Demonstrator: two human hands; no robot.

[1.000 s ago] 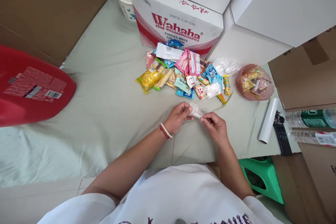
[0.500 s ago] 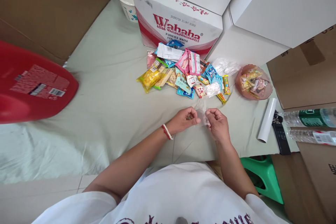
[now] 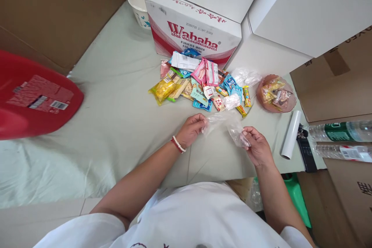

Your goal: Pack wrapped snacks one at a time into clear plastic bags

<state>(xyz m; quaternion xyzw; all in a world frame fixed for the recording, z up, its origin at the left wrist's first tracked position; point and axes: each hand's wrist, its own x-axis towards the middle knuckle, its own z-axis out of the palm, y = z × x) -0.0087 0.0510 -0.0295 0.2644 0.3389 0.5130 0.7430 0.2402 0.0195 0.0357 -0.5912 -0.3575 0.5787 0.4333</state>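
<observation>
A thin clear plastic bag [image 3: 222, 122] is stretched out above the cloth-covered table [image 3: 128, 104]. My left hand [image 3: 192, 128] pinches one end of it, with a beaded bracelet on that wrist. The opposite end is gripped between the thumb and fingers of my right hand [image 3: 257, 143]. Just beyond the bag lies a heap of wrapped snacks [image 3: 200, 83], with a yellow packet [image 3: 163, 90] at its left. A crumpled clear bag [image 3: 232, 101] rests at the heap's near right edge, and more clear plastic [image 3: 245, 75] lies behind it.
Behind the snacks stands a Wahaba-style water carton printed "Wahaha" [image 3: 194, 27]. To the right are a pink bowl of snacks [image 3: 276, 97], a white roll [image 3: 291, 135] and plastic bottles [image 3: 343, 131]. A red container [image 3: 37, 100] is at left, paper cups [image 3: 140, 9] at back.
My hands have moved apart, the right one going right and the left one slightly left. Between them the clear bag has spread from a small bunch into a longer stretch.
</observation>
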